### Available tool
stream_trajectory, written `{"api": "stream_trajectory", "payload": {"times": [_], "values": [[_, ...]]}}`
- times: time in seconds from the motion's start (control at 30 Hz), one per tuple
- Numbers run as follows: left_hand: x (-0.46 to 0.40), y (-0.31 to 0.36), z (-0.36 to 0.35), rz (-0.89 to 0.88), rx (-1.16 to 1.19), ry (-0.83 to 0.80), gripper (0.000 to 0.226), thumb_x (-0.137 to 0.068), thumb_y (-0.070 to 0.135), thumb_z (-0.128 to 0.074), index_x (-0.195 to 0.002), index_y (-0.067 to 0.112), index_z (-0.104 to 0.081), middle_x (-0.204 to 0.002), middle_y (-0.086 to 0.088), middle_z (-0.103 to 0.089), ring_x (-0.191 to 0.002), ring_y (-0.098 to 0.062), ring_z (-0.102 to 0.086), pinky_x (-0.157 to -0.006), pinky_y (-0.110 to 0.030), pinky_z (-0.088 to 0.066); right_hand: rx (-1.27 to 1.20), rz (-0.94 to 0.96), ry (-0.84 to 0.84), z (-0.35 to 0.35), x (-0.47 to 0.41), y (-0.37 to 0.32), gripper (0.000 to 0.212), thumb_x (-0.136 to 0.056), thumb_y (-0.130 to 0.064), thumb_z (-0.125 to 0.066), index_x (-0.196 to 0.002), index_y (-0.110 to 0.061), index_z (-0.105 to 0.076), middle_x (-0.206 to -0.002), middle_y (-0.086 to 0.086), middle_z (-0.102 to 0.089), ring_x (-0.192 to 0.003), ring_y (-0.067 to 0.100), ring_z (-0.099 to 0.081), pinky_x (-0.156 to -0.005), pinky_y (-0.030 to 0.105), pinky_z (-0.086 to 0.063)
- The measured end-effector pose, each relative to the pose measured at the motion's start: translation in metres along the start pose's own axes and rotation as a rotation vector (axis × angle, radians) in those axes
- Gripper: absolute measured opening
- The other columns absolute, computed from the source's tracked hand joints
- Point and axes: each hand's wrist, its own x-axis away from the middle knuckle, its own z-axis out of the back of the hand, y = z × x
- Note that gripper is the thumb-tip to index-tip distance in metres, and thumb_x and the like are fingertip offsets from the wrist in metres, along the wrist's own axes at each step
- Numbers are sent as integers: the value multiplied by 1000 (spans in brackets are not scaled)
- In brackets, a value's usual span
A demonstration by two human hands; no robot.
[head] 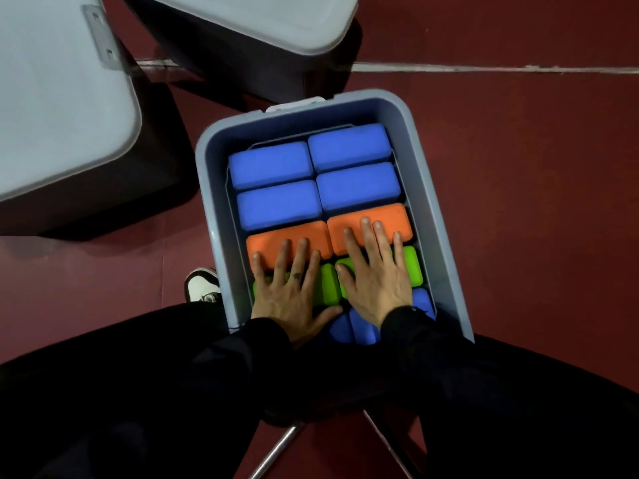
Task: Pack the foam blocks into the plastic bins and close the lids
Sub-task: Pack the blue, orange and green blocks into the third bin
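1. Down inside the open grey plastic bin (437,216), both hands, left hand (288,299) and right hand (375,281), lie flat and spread on orange (276,242) and green foam blocks (411,267).
2. Squashed blocks may spring up and stop a lid.
3. Blue blocks (356,330) by the sleeves look crooked, maybe.

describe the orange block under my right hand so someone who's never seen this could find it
Start at the open grey bin on the red floor. Its blocks lie in two columns; take the right column, third from the far end. That orange foam block sits between blue and green neighbours, with the right hand on it.

Sleeves (242,357) and hands hide the nearest blocks (359,328).
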Motion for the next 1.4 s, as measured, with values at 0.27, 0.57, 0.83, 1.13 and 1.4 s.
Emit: {"api": "stream_trajectory", "payload": {"times": [0.27, 0.57, 0.83, 1.13, 1.4], "values": [[11, -2, -3, -143, 35, 46, 110, -78, 91, -37, -160, 19, -24, -169, -10, -10, -154, -40, -7, -111, -78, -11, -6, -29, 31, 4, -7, 0, 61, -104, -52, -37, -157, -22, -37, -167, 11, -25, -153, 34, -24, -123, 58, -16], [15, -9, -3, -230, -39, -27, 125, -56, 96, -45, -159, 27, -28, -168, -10, -17, -153, -37, -17, -111, -77, -14, -180, -52, 187, 32, -64, 3, 65, -100, -58, -44, -151, -18, -45, -161, 13, -37, -147, 35, -34, -121, 50, -25], [10, -13, -8, -216, 25, 24, 124, -54, 98, -49, -158, 32, -29, -166, -13, -20, -150, -46, -19, -105, -79, -21, -18, 48, -37, 30, -176, 1, 84, -93, -81, -18, -163, -36, -9, -172, 7, 1, -158, 31, 4, -125, 58, 1], [19, -8, -22, -222, -22, -20, 119, -62, 96, -42, -160, 32, -21, -166, -15, -19, -151, -44, -14, -106, -80, -16, -18, 23, 2, 16, -142, -3, 79, -98, -74, -21, -163, -29, -16, -171, 12, -6, -158, 33, -1, -125, 59, -4], [19, -7, -26, -222, 2, 18, 117, -63, 97, -44, -159, 32, -25, -166, -13, -20, -151, -43, -18, -108, -78, -17, -60, 364, 107, 14, -164, -64, 72, -103, -67, -31, -161, -26, -27, -169, 14, -17, -156, 36, -16, -123, 58, -12]]}}
